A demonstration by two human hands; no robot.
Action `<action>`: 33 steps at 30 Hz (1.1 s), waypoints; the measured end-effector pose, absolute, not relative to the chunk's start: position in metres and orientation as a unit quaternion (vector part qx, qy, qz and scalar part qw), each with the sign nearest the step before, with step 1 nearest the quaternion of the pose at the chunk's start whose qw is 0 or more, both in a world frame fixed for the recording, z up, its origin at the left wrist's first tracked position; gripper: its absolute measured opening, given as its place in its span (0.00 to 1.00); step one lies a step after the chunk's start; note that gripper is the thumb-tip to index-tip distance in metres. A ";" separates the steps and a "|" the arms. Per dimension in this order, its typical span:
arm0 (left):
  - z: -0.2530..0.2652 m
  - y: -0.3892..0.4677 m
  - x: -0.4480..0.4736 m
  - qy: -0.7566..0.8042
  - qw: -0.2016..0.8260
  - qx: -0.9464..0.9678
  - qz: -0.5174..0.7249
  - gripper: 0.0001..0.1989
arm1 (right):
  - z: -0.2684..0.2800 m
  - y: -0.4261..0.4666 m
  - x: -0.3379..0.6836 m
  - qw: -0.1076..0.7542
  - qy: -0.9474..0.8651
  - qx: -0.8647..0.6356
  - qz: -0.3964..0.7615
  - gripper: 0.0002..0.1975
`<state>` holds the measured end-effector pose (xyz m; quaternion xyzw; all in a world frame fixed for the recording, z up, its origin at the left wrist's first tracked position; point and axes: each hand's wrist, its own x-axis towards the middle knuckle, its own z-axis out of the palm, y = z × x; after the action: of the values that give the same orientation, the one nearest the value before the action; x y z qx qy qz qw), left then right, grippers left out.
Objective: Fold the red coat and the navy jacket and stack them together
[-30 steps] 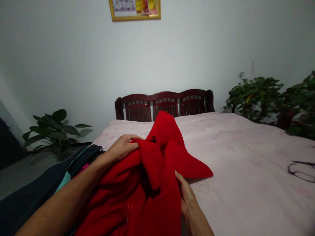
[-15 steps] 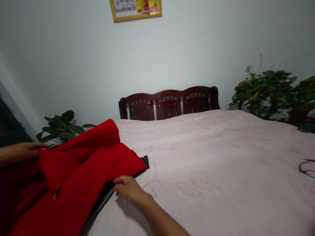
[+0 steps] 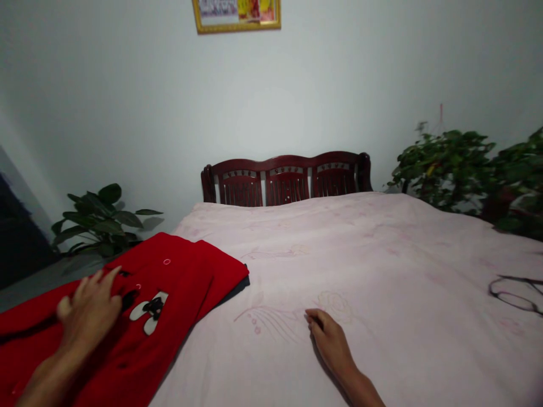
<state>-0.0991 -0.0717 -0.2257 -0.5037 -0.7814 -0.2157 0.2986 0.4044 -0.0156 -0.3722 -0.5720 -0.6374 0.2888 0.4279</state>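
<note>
Spread out on the left of the bed is a red garment with white-and-black patches and small light rings on it. My left hand lies over the garment, fingers spread, gripping nothing. A dark edge shows beneath the garment's right corner; what it belongs to is mostly hidden. My right hand rests on the pale pink bedspread, apart from the garment. Its fingers are loosely bent with a gap between them, and nothing is in them.
A pair of eyeglasses lies on the bedspread at the far right. Beyond the bed stands a dark red wooden backrest against the wall. Leafy plants grow at the left, with a larger bushy plant at the right.
The garment's raised part has come down flat, exposing its patches. My left hand has moved right onto it. My right hand has left the garment's edge and shifted right onto the bedspread.
</note>
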 end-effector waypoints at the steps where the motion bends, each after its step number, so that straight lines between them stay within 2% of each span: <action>1: -0.232 -0.072 -0.065 -0.772 0.280 -0.524 -0.227 0.23 | -0.374 -0.016 0.406 0.430 -0.640 -0.569 0.288 0.17; 4: -0.269 -0.075 0.045 -0.667 0.204 -0.652 -0.298 0.24 | -0.373 -0.015 0.402 0.410 -0.659 -0.560 0.290 0.16; 8: -0.337 -0.072 0.148 -0.599 0.084 -0.739 -0.298 0.27 | -0.369 -0.013 0.398 0.387 -0.667 -0.562 0.300 0.14; 11: -0.380 -0.064 0.172 -0.614 0.056 -0.743 -0.262 0.29 | -0.368 -0.013 0.400 0.389 -0.668 -0.554 0.309 0.14; 14: -0.407 -0.055 0.164 -0.629 0.062 -0.735 -0.244 0.25 | -0.368 -0.013 0.400 0.379 -0.675 -0.556 0.303 0.14; 18: -0.420 -0.048 0.144 -0.604 0.067 -0.759 -0.236 0.22 | -0.367 -0.013 0.398 0.364 -0.682 -0.565 0.288 0.15; 33: -0.413 -0.047 0.150 -0.589 0.084 -0.776 -0.207 0.24 | -0.361 -0.017 0.395 0.350 -0.689 -0.572 0.273 0.15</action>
<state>0.1498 -0.0472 -0.4128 -0.7764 -0.5892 -0.2074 0.0841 0.3955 -0.0168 -0.3605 -0.5723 -0.6893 0.2731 0.3505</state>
